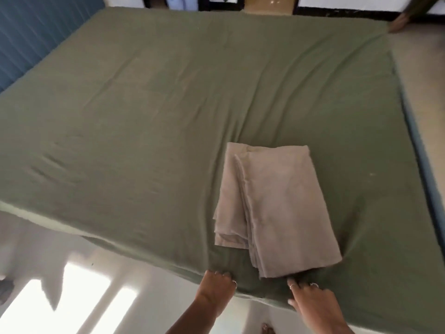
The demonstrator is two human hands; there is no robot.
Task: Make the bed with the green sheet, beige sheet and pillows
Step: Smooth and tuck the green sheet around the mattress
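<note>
Green sheet (149, 112) spread over bed, fills most of frame. Folded beige sheet (269, 208) lies on it, lower centre-right. Left hand (218, 289) and right hand (310, 300) at near edge, bottom centre; fingers curled, pinching green sheet's edge either side of beige sheet.

No readable text anywhere.

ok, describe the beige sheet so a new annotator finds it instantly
Start from the green sheet spread over the whole bed. Near its front edge, right of centre, just beyond the left hand and right hand at that edge, lies the beige sheet. It is the only folded cloth on the bed, a pale tan rectangle of stacked layers against plain green.
</note>
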